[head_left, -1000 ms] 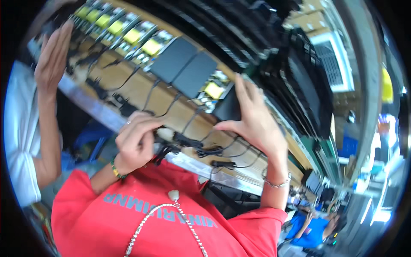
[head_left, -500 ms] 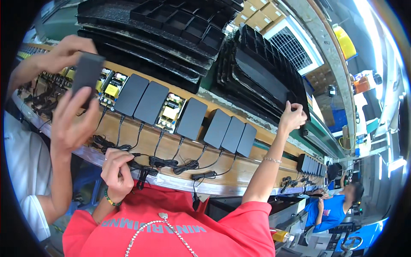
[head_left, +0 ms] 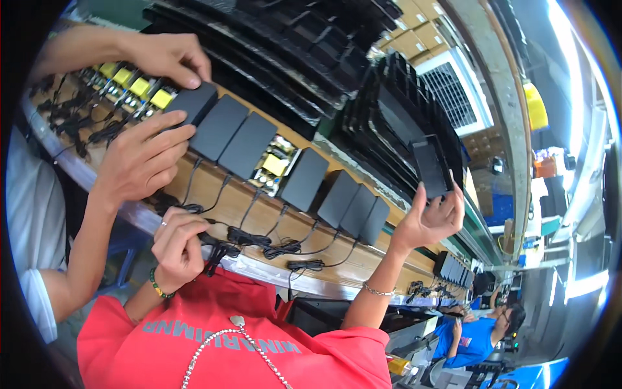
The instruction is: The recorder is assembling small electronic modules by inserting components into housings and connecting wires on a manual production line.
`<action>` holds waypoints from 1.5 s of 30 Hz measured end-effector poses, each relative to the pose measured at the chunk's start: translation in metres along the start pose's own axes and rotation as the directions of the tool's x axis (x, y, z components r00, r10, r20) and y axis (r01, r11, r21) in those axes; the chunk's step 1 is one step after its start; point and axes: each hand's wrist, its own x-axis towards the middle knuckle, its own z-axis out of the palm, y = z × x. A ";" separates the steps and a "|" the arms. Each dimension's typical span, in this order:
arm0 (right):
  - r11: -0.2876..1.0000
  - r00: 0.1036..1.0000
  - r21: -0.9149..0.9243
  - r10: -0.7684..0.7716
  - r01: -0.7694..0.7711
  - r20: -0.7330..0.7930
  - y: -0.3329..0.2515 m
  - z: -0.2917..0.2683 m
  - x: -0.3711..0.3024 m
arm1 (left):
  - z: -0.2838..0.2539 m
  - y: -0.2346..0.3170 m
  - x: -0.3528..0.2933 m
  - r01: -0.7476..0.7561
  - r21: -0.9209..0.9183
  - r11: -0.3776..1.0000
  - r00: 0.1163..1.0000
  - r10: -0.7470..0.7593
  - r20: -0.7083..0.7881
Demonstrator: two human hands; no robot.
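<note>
My right hand (head_left: 431, 220) is raised at the right with a black plastic case half (head_left: 429, 167) held at its lower end by the fingers. My left hand (head_left: 178, 246) is curled closed at the bench's near edge, its fingertips against black cables (head_left: 217, 249); what lies inside the fingers is hidden. Ahead of me a row of black power adapters (head_left: 304, 180) stands on the bench, cables trailing toward me. Among them, one open circuit board (head_left: 276, 165) with a yellow transformer shows uncovered. At the left, a co-worker's hands (head_left: 146, 155) press on another black adapter (head_left: 192, 104).
Stacks of black compartment trays (head_left: 259, 61) stand behind the row, with further trays (head_left: 395, 123) at the right. More uncovered boards (head_left: 123, 81) line the far left. More adapters (head_left: 453, 269) lie farther along the wooden bench (head_left: 259, 223). Another person in blue (head_left: 476, 334) sits at the right.
My right hand has come back from the trays, now with a case half in it. My left hand stays nearly in place. The co-worker's adapter has been lowered onto the row.
</note>
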 end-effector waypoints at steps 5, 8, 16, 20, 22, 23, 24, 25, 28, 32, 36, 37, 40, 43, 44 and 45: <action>0.994 0.983 0.091 -0.074 0.059 0.166 -0.042 0.021 0.015 | 0.010 0.000 -0.006 0.031 0.044 0.999 0.999 -0.030 -0.024; 0.959 0.824 0.056 -0.267 0.277 0.500 -0.075 0.035 0.030 | 0.016 -0.006 -0.004 0.006 -0.021 1.000 0.999 -0.007 -0.047; 0.937 0.264 0.254 -0.315 0.241 0.911 -0.124 0.078 0.020 | 0.016 -0.009 -0.015 -0.004 0.017 1.000 0.999 0.004 -0.040; 0.993 0.437 0.116 -0.105 0.001 0.894 -0.122 0.085 0.013 | 0.017 -0.008 -0.013 -0.015 0.019 1.000 0.999 0.016 -0.041; 0.999 0.397 0.001 0.020 -0.053 0.917 -0.112 0.087 0.011 | 0.018 -0.008 -0.011 -0.027 0.021 0.999 0.999 0.027 -0.029; 0.988 0.356 -0.114 0.142 -0.100 0.923 -0.105 0.089 0.011 | 0.018 -0.007 -0.012 -0.034 0.022 0.999 0.999 0.034 -0.023; 0.963 0.310 -0.229 0.263 -0.142 0.914 -0.102 0.090 0.010 | 0.017 -0.007 -0.012 -0.031 0.021 0.999 0.999 0.031 -0.019; 0.962 0.307 -0.232 0.266 -0.145 0.914 -0.101 0.090 0.010 | 0.016 -0.007 -0.013 -0.031 0.025 0.999 0.999 0.031 -0.017; 0.986 0.287 -0.130 0.096 0.102 0.953 -0.098 0.090 0.013 | 0.019 -0.007 -0.013 -0.034 0.034 0.999 0.999 0.034 -0.010; 0.992 0.228 -0.096 0.074 0.088 0.971 -0.091 0.094 0.020 | 0.023 -0.006 -0.014 -0.045 0.051 0.998 0.999 0.045 0.006; 0.994 0.101 -0.045 0.035 0.100 0.994 -0.088 0.106 0.031 | 0.022 -0.006 -0.014 -0.045 0.062 0.997 0.999 0.044 0.012; 0.994 0.103 -0.047 0.038 0.095 0.994 -0.087 0.105 0.030 | 0.022 -0.006 -0.014 -0.049 0.066 0.997 0.999 0.048 0.012; 0.985 0.131 -0.063 0.042 0.160 0.991 -0.086 0.100 0.024 | 0.025 -0.006 -0.014 -0.053 0.074 0.996 0.998 0.052 0.017; 0.982 0.078 -0.093 0.081 0.163 0.994 -0.088 0.107 0.030 | 0.025 -0.005 -0.014 -0.058 0.084 0.995 0.998 0.057 0.020; 0.980 0.054 -0.112 0.105 0.166 0.993 -0.089 0.109 0.032 | 0.025 -0.005 -0.014 -0.054 0.083 0.995 0.998 0.053 0.024; 0.980 0.050 -0.115 0.109 0.162 0.993 -0.090 0.111 0.033 | 0.024 -0.006 -0.015 -0.054 0.083 0.995 0.998 0.052 0.027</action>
